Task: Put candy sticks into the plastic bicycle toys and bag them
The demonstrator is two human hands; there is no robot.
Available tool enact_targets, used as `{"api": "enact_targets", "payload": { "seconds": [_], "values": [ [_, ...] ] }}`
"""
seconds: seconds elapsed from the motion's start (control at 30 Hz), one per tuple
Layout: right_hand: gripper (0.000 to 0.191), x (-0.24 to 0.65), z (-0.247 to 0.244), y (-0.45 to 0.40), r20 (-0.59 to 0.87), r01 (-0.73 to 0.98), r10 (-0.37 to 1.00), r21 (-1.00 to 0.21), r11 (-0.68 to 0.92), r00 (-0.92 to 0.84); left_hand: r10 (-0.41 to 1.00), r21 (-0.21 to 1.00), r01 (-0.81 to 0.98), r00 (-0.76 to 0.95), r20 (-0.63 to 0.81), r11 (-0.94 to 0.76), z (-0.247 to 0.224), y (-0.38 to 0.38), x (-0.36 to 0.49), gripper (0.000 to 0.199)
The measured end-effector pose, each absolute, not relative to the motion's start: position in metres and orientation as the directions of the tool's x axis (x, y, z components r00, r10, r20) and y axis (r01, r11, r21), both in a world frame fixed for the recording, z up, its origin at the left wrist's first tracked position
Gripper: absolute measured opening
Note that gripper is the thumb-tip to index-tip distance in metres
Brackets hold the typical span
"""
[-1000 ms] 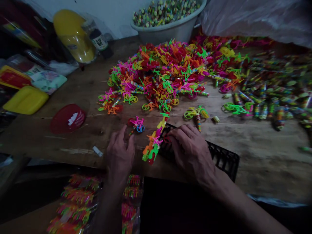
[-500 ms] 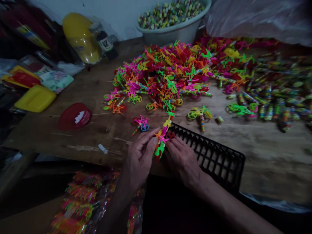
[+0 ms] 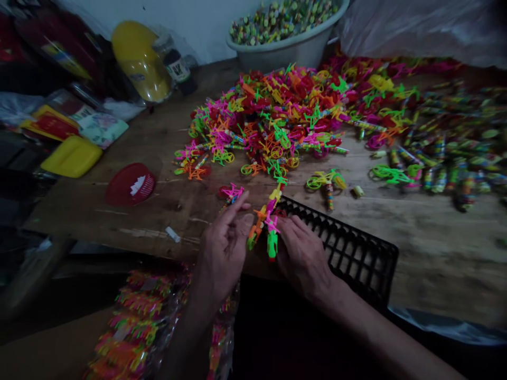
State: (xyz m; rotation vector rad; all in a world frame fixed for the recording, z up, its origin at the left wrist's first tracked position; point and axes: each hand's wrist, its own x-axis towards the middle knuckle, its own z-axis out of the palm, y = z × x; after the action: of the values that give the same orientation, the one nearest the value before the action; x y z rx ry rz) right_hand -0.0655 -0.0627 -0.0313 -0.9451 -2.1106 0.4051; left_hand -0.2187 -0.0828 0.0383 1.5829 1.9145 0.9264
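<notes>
A short row of brightly coloured plastic toy bicycles (image 3: 272,220) stands between my hands at the left end of a black slotted rack (image 3: 358,253). My left hand (image 3: 224,243) is beside the row with its index finger stretched out and thumb apart; the thumb is close to an orange toy. On the other side, my right hand (image 3: 303,253) has its fingers bent against the pink and green toys, its fingertips partly hidden. A loose pink toy bicycle (image 3: 233,192) lies just beyond my left fingers. Whether the toys sit in the rack's slots I cannot tell.
A large heap of toy bicycles (image 3: 273,119) covers the back of the wooden table (image 3: 435,264). Candy-filled tubes (image 3: 439,153) lie at right. A grey basin (image 3: 277,55) stands behind. At left are a red dish (image 3: 129,184) and yellow scoop (image 3: 71,157). Bagged toys (image 3: 127,327) are below.
My left fingers have loosened from the row and spread apart. The near toys have separated, orange to the left and pink and green to the right. The view has shifted slightly.
</notes>
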Motion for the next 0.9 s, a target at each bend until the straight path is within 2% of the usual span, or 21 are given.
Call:
{"api": "enact_targets", "payload": {
  "seconds": [0.1, 0.13, 0.2, 0.3, 0.57, 0.63, 0.7, 0.77, 0.83, 0.9],
  "values": [
    [0.023, -0.048, -0.016, -0.07, 0.428, 0.546, 0.759, -0.529, 0.65, -0.491, 0.924, 0.587, 0.799, -0.314, 0.22, 0.132, 0.062, -0.099, -0.211, 0.035],
    [0.022, -0.041, -0.011, -0.072, 0.406, 0.555, 0.76, -0.521, 0.649, -0.507, 0.934, 0.555, 0.819, -0.297, 0.197, 0.144, 0.069, -0.106, -0.207, 0.035],
    [0.019, -0.027, -0.004, -0.076, 0.407, 0.542, 0.746, -0.515, 0.664, -0.528, 0.98, 0.544, 0.827, -0.196, 0.04, 0.143, 0.078, -0.117, -0.196, 0.034],
    [0.014, -0.009, 0.001, -0.083, 0.423, 0.504, 0.729, -0.532, 0.68, -0.538, 0.987, 0.617, 0.777, -0.033, -0.159, 0.125, 0.078, -0.125, -0.176, 0.026],
    [0.022, 0.018, 0.004, -0.093, 0.435, 0.547, 0.749, -0.511, 0.663, -0.501, 0.906, 0.849, 0.409, 0.109, -0.41, 0.335, 0.063, -0.11, -0.139, 0.028],
    [0.019, 0.027, 0.0, -0.09, 0.426, 0.599, 0.801, -0.532, 0.598, -0.421, 0.883, 0.861, 0.321, 0.127, -0.452, 0.395, 0.061, -0.11, -0.133, 0.027],
    [0.017, 0.04, -0.005, -0.087, 0.402, 0.706, 0.897, -0.581, 0.406, -0.186, 0.845, 0.847, 0.261, 0.158, -0.511, 0.463, 0.06, -0.114, -0.129, 0.028],
    [0.017, 0.058, -0.008, -0.09, 0.382, 0.768, 0.921, -0.612, 0.187, 0.08, 0.802, 0.818, 0.227, 0.185, -0.569, 0.528, 0.057, -0.119, -0.125, 0.03],
    [0.016, 0.078, -0.009, -0.098, 0.389, 0.778, 0.916, -0.604, 0.172, 0.1, 0.759, 0.783, 0.265, 0.212, -0.616, 0.562, 0.05, -0.122, -0.12, 0.031],
    [0.017, 0.102, -0.009, -0.107, 0.381, 0.777, 0.923, -0.598, 0.197, 0.059, 0.711, 0.767, 0.38, 0.308, -0.632, 0.517, 0.036, -0.121, -0.108, 0.033]
  ]
}}
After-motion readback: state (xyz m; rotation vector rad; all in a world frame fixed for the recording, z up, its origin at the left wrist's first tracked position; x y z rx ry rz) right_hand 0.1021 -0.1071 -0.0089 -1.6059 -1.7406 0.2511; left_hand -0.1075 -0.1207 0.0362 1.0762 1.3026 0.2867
